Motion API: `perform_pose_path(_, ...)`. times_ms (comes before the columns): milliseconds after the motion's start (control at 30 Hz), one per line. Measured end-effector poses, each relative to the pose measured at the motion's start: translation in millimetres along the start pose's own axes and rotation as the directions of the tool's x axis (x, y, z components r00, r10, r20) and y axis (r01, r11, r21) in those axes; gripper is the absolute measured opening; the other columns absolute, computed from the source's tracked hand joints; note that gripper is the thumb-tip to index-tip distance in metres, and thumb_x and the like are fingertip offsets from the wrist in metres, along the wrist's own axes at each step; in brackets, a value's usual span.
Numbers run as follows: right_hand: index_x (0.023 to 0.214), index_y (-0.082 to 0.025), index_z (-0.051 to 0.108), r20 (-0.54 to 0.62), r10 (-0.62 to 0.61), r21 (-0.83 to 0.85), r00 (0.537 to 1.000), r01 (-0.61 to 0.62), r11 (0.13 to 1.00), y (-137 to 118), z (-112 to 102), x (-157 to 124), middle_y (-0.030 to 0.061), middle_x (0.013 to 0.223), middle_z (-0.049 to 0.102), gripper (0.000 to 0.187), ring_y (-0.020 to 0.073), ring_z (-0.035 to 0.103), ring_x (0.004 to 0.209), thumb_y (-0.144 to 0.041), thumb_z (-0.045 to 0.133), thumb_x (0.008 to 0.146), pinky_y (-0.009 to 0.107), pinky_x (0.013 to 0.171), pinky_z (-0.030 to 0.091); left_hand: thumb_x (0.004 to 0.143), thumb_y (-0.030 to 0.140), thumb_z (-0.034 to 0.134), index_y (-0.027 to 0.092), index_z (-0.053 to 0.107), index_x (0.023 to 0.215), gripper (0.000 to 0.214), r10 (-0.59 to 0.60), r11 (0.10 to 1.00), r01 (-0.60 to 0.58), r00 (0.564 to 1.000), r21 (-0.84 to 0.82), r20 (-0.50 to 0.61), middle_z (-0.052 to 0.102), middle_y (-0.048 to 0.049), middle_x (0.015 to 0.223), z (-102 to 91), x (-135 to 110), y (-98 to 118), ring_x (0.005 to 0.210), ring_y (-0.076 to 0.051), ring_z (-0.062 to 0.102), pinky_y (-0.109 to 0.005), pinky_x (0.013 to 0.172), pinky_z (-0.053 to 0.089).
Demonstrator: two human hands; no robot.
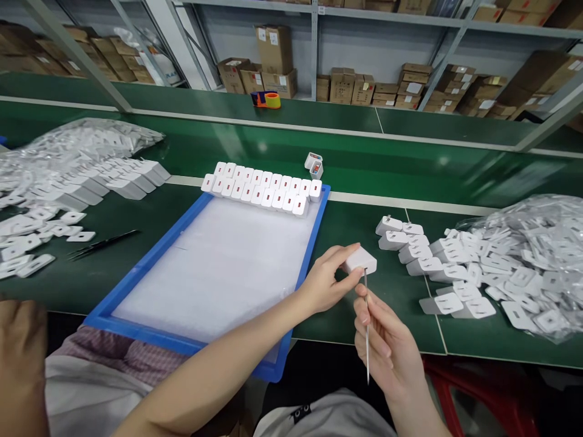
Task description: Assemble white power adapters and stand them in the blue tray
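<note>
Over the right side of the tray, my left hand grips a white charger housing between thumb and fingers, tilted with one end toward me. Just below it, my right hand pinches a slim metal tool that looks like tweezers, held upright. Its tip touches or nearly touches the housing's near end; I cannot tell which. Two rows of white chargers with red-looking ports stand along the far edge of the blue-rimmed tray. To the right, several white housings stand grouped on the green bench.
A clear bag of white end plates spills out at right. Another bag, more housings and dark tweezers lie at left, near another person's hand. Two open housings and tape are farther back.
</note>
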State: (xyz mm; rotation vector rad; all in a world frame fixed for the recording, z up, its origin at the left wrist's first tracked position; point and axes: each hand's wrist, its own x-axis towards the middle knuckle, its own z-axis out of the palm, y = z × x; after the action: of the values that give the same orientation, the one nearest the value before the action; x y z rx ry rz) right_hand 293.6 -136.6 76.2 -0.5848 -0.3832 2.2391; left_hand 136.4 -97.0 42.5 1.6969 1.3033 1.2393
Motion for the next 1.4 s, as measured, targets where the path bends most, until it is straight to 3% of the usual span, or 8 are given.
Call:
perform_pose_path(233,0.1,-0.017,0.065,0.048,-0.041,-0.028,0.998,0.043,0.999,2,2,0,-0.0005,0.072,0.068,0.005,-0.0011,0.041,0.033,-0.021,0.063,0.098,0.004,0.034,0.035,0.096,0.037,0.059,0.022,0.059,0.138,0.045,-0.003,1.0,0.003,1.0,-0.011,-0.009,0.066,-0.0088,0.117,0.0,0,2,0.095,-0.018,0.066,-0.032,0.086,0.057)
perform_pose_path(433,0.101,-0.017,0.064,0.045,-0.058,-0.042,0.997,0.059,0.997,4,1,2,-0.0007,0.073,0.067,0.006,-0.0012,0.042,0.034,-0.021,0.059,0.1,0.004,0.035,0.037,0.095,0.038,0.059,0.021,0.06,0.137,0.045,-0.032,0.999,0.032,0.999,-0.037,0.002,0.066,-0.0088,0.114,1.3,0,3,0.094,-0.018,0.066,-0.032,0.085,0.057)
perform_pose_path(600,0.099,-0.017,0.063,0.04,-0.089,-0.073,0.995,0.092,0.993,4,2,2,-0.0018,0.071,0.065,0.006,-0.0016,0.041,0.034,-0.022,0.062,0.098,0.004,0.034,0.034,0.095,0.039,0.059,0.018,0.062,0.136,0.045,-0.071,0.995,0.072,0.997,-0.07,0.012,0.065,-0.0101,0.113,1.9,1,4,0.092,-0.018,0.065,-0.032,0.083,0.056)
perform_pose_path(933,0.092,-0.016,0.063,-0.084,-0.165,-0.088,0.983,0.158,0.984,7,16,1,-0.004,0.067,0.062,0.018,-0.002,0.035,0.037,-0.026,0.077,0.088,0.005,0.037,0.037,0.096,0.039,0.06,0.019,0.063,0.136,0.045,-0.097,0.985,0.102,0.994,-0.142,0.042,0.065,-0.0106,0.116,9.2,1,-1,0.094,-0.018,0.065,-0.033,0.084,0.055)
perform_pose_path(1400,0.094,-0.015,0.066,-0.139,-0.225,-0.021,0.965,0.224,0.974,8,21,-8,-0.0078,0.065,0.057,0.02,-0.0024,0.025,0.037,-0.02,0.081,0.083,0.005,0.038,0.04,0.096,0.036,0.06,0.016,0.062,0.136,0.044,0.015,0.996,-0.013,0.999,-0.091,0.032,0.066,-0.011,0.113,8.7,0,3,0.091,-0.017,0.065,-0.032,0.083,0.056)
